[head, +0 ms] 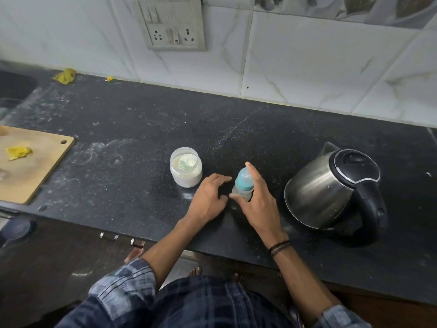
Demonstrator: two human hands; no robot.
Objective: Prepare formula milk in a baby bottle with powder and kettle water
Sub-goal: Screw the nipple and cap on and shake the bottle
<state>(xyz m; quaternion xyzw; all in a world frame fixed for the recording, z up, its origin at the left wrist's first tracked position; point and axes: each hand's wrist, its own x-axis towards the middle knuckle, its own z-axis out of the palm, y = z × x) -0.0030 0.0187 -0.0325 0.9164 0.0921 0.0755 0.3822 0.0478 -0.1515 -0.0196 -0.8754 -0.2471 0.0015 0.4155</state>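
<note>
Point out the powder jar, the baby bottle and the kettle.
powder jar point(187, 178): head view, on its clear side wall, below the open mouth.
baby bottle point(244, 180): head view, on its teal top part.
kettle point(318, 194): head view, on its steel body.

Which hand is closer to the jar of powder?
Left. The left hand rests on the counter just right of the jar; the right hand is farther right, holding the bottle.
</note>
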